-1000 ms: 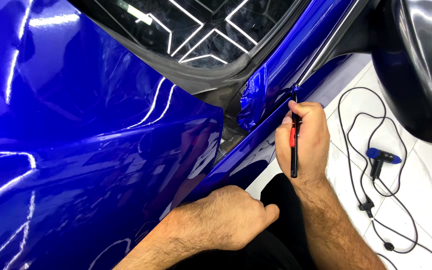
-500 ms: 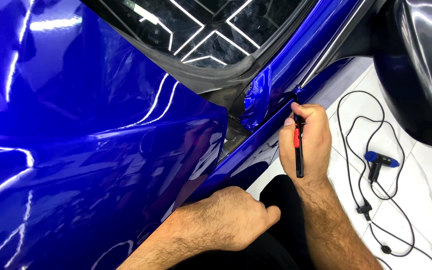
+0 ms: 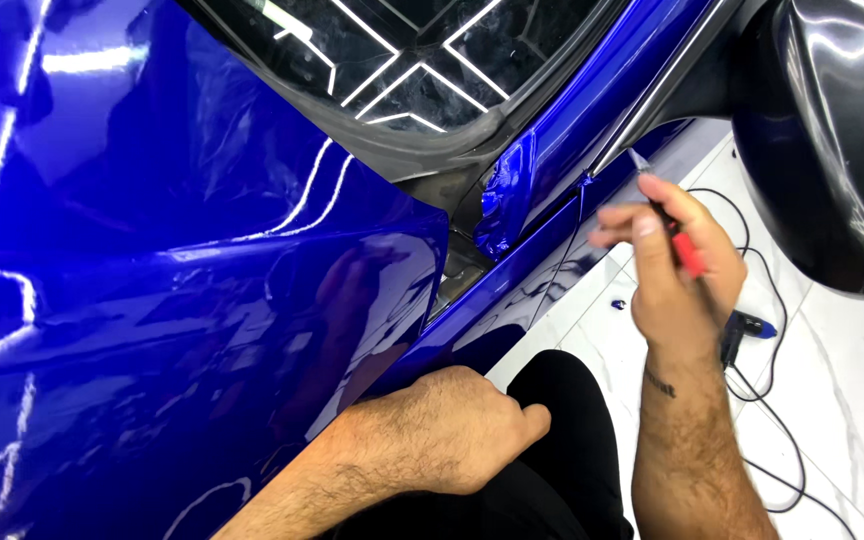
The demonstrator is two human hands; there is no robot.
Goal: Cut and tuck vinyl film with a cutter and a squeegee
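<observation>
Slim red-handled knife (image 3: 685, 250), somewhat blurred, tip up beside the blue panel (image 3: 552, 250).

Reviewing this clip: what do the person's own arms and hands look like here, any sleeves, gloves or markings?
Both hands are bare, with no gloves, and no rings or watch show. The left hand and its forearm are hairy, with no sleeve in view. The right hand is blurred; its hairy forearm is also unsleeved and carries a small dark tattoo near the wrist, too small to make out.
</observation>
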